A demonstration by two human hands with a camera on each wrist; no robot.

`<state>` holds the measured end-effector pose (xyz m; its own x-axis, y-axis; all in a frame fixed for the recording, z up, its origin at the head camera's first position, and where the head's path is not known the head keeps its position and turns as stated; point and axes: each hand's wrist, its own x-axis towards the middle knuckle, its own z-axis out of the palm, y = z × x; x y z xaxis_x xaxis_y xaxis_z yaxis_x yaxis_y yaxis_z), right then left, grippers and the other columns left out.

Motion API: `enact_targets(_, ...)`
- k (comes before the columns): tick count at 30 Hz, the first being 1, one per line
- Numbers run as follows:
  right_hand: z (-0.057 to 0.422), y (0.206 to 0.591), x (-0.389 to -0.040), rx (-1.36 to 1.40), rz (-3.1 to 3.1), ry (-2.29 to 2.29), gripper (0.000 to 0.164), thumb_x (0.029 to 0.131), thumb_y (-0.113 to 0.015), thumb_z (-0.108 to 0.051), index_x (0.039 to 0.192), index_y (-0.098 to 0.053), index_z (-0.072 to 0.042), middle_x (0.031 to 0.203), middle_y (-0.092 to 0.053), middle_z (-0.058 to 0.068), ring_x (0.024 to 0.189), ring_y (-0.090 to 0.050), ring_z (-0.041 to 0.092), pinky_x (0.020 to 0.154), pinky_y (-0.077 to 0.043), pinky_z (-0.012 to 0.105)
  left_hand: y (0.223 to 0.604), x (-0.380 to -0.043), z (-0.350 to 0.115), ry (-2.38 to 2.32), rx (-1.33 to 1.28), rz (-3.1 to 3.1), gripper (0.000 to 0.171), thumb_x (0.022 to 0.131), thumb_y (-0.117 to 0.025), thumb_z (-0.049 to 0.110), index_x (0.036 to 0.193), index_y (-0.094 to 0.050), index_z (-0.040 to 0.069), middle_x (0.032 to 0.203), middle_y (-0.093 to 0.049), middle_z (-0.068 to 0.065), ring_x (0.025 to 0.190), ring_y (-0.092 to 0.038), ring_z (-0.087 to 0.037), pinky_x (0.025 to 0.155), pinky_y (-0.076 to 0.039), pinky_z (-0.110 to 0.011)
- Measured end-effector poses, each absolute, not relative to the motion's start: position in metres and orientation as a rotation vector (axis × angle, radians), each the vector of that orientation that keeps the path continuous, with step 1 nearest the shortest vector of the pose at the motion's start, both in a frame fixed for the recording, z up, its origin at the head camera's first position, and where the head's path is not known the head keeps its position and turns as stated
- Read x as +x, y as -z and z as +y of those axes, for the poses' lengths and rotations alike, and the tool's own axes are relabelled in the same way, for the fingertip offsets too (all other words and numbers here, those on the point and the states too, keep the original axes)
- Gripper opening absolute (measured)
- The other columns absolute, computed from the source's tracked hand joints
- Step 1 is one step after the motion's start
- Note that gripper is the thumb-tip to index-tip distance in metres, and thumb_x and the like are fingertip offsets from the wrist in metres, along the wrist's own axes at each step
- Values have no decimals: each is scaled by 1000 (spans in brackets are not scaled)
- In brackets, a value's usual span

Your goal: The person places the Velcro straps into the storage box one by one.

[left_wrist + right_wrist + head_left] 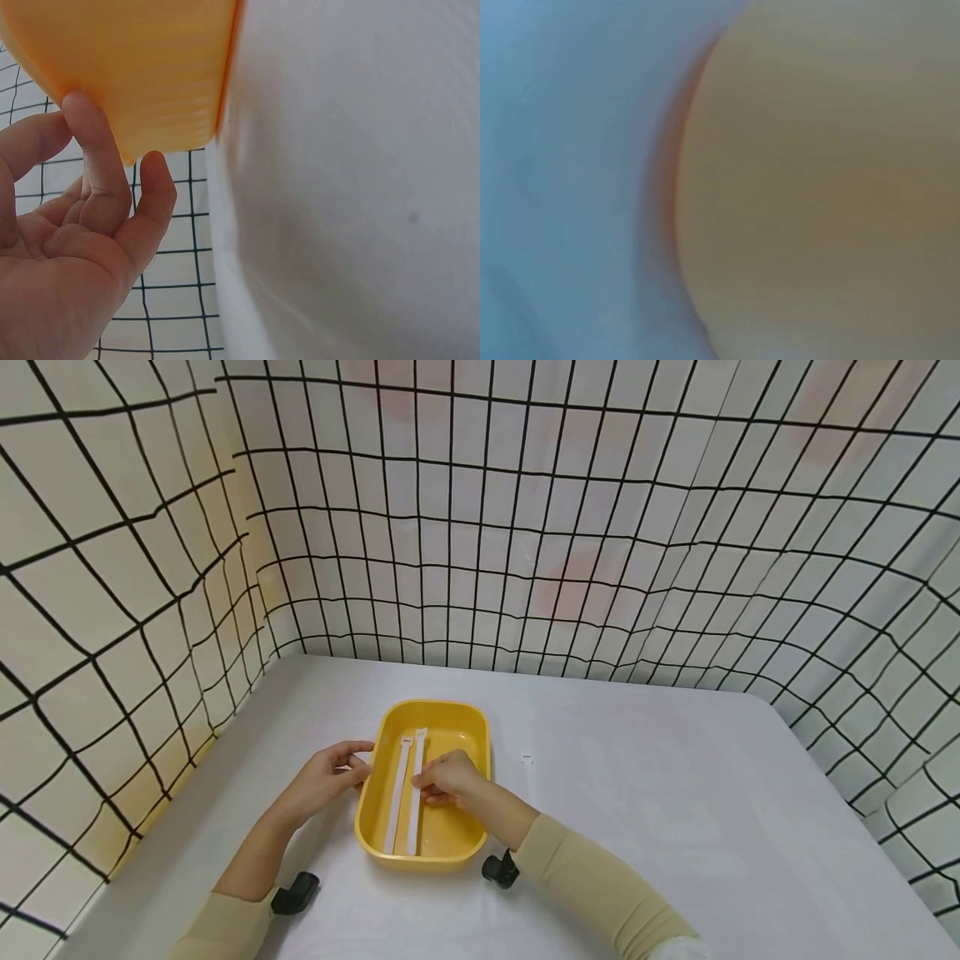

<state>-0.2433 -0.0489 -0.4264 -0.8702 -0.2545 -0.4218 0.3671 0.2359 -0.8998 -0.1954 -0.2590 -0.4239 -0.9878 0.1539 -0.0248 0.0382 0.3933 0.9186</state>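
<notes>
A yellow tray sits on the white table. Two long white straps lie lengthwise in it: a left strap with a slotted head at its far end, and a right strap close beside it. My right hand reaches over the tray's right rim and pinches the right strap about midway between thumb and fingers. At the tray's left side, my left hand touches the rim with loosely bent fingertips. Only the blurred tray wall fills the right wrist view; the hand is hidden there.
To the right of the tray, a small white slotted end lies on the table; anything attached to it blends into the white cloth. Black grid netting on white panels encloses the back and sides. Each wrist wears a black camera.
</notes>
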Motion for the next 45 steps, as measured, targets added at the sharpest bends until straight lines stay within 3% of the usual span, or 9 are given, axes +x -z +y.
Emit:
enact_targets(17,-54,425,-244,151,2074,1604,12,84,-73,3,90,-63,2,61,-60,5,48,-56,10,49,-50,20,423,-197,-258,-1657,137,2545,46,97,-59,11,138,-46,-5,93,-61,-12,78,-63,-21,84,-47,-37)
enact_targets(45,-59,430,-243,157,2346,1357,17,77,-79,-1,66,-66,0,50,-60,5,42,-57,10,42,-46,20,426,-197,-258,-1650,145,2554,46,96,-59,12,137,-47,-5,91,-61,-11,78,-62,-22,79,-47,-35)
